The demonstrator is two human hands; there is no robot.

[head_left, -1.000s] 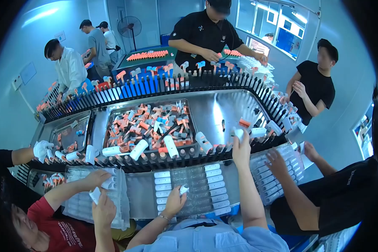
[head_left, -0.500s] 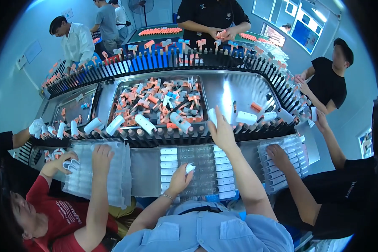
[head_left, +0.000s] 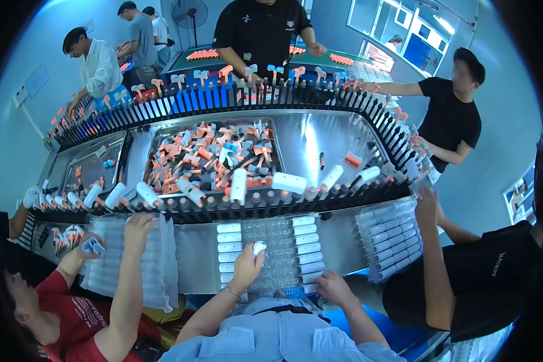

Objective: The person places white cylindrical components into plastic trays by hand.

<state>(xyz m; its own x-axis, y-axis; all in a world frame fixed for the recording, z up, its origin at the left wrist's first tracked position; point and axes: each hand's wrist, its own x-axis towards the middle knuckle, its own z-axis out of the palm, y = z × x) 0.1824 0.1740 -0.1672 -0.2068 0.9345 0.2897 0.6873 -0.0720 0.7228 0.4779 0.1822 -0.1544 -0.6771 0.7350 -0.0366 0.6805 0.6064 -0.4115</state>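
My left hand is closed round a small white plastic piece, held over the middle of a clear plastic blister tray. Two columns of curved white plastic shells run down this tray, one left and one right. At the near end of the right column, my right hand has bent fingers closing on the lowest white plastic shell. Beyond the tray, larger white shells, one of them lying sideways, sit on a row of dark posts.
A metal tray full of orange, grey and black parts lies past the posts. Co-workers flank me: one in red handles a clear tray at left, one in black is beside another filled tray at right. More people stand opposite.
My right hand has left a white shell at the posts and come back to the blister tray's near right corner. My left hand still holds its white piece. The view has shifted slightly.
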